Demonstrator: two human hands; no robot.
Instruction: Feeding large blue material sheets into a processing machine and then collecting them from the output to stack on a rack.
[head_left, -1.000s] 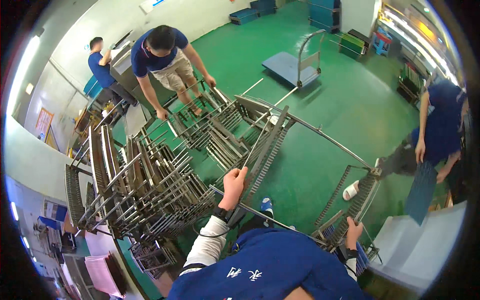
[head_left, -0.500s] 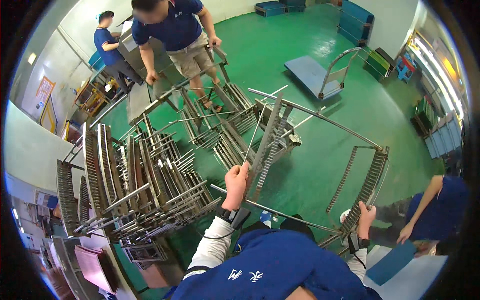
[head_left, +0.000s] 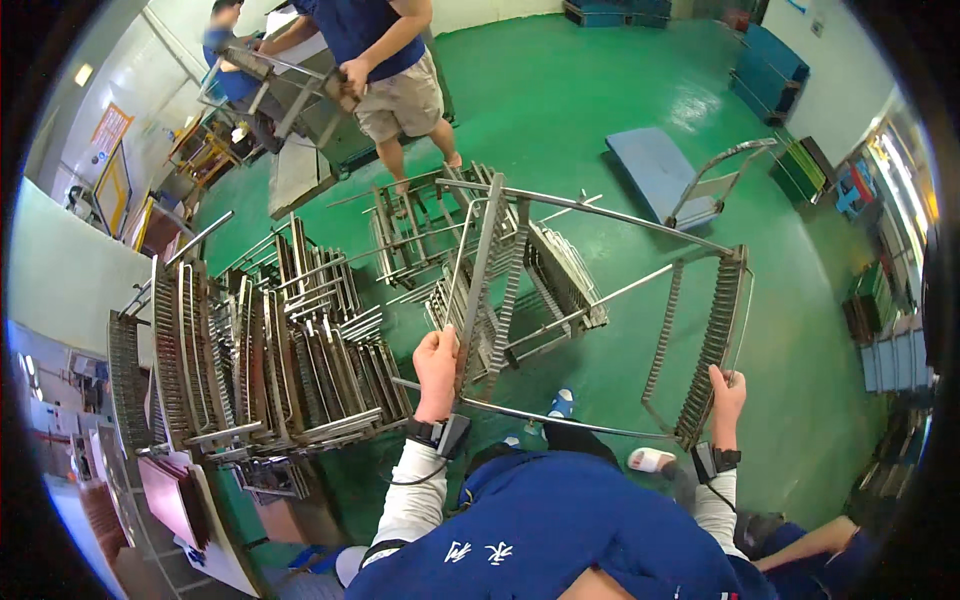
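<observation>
Between my two hands I carry a metal rack, an open frame of steel rods with toothed comb-like sides. My left hand is closed round its left side, near the lower corner. At the opposite side my right hand grips the edge by the toothed strip. To the left of my left hand, many similar racks stand packed side by side. More racks rest on the floor beyond the held one, partly seen through its frame.
At the far left a co-worker holds another metal frame, with a second person behind. A blue platform trolley stands on the green floor at right. Pinkish boards lean at the lower left. Someone's arm shows at lower right.
The rack in my hands has shifted slightly left and looks more level. The far co-worker has lifted a frame and turned left with it. The person at lower right has moved lower, mostly out of view.
</observation>
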